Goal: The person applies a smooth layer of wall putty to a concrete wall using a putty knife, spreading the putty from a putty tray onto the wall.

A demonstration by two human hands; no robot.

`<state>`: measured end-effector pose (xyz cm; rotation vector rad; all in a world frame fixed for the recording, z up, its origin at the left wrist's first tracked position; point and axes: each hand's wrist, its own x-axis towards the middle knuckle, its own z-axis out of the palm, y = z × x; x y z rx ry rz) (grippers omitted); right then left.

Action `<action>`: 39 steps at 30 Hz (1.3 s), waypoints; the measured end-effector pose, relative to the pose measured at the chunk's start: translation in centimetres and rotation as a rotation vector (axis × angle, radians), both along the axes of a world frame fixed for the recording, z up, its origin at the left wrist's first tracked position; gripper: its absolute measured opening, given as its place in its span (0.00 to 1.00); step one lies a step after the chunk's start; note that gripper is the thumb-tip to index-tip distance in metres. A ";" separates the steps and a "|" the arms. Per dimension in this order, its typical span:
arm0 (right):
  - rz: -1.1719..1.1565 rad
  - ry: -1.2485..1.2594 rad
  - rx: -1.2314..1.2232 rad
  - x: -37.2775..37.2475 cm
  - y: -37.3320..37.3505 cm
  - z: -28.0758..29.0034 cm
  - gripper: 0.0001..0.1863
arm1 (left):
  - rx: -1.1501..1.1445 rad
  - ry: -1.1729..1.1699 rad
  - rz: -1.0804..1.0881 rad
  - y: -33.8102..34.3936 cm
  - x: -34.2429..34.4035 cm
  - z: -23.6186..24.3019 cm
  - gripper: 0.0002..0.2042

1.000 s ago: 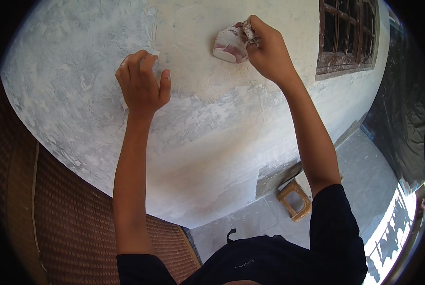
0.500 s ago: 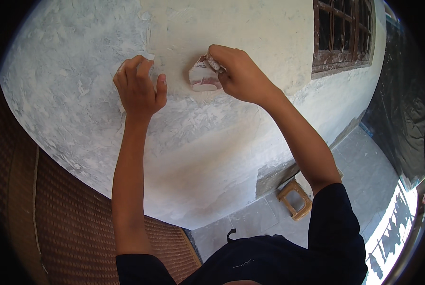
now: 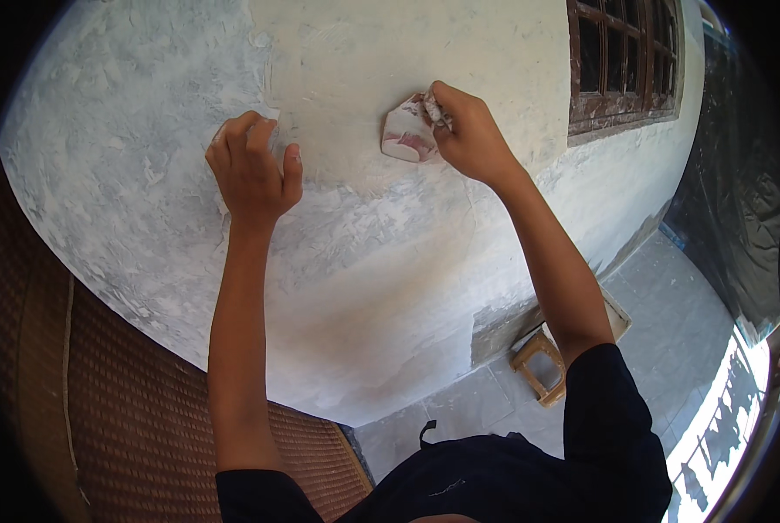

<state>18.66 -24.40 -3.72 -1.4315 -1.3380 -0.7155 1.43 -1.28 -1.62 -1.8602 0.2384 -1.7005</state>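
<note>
My right hand (image 3: pixel 473 135) is closed round the putty-smeared handle of a putty knife (image 3: pixel 407 135). Its broad blade, coated white with a reddish patch, lies at or very near the cream part of the wall (image 3: pixel 346 52). To the left, my left hand (image 3: pixel 255 170) is up against the rough white-and-grey plastered area (image 3: pixel 128 113), fingers bent and thumb standing apart. A flat white piece (image 3: pixel 273 114) pokes out beside its fingertips; the rest of it is hidden behind the hand.
A brown wooden window (image 3: pixel 621 61) with panes is set in the wall at upper right. Below on the grey tiled floor (image 3: pixel 460 392) stands a tan stool (image 3: pixel 542 370), with a pale tray (image 3: pixel 617 318) partly behind my right arm. Woven brown matting (image 3: pixel 137 392) fills the lower left; dark sheeting (image 3: pixel 730 200) hangs right.
My right hand has carried the putty knife to the right across the wall. The left hand, with the white piece, has dropped very slightly.
</note>
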 end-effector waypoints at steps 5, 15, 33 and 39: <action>0.044 0.242 0.184 1.2 -2.3 0.2 0.08 | 0.016 -0.044 -0.029 -0.4 0.7 0.2 0.17; 0.043 0.325 0.206 1.3 -1.6 -0.3 0.07 | 0.002 -0.025 -0.009 -0.3 0.4 0.1 0.17; 0.035 0.161 0.073 -1.8 3.0 -1.2 0.08 | -0.006 0.001 -0.009 -0.2 0.0 -0.2 0.18; 0.023 0.339 0.277 -1.9 1.4 -0.6 0.09 | -0.012 0.005 -0.015 -0.3 0.0 -0.1 0.18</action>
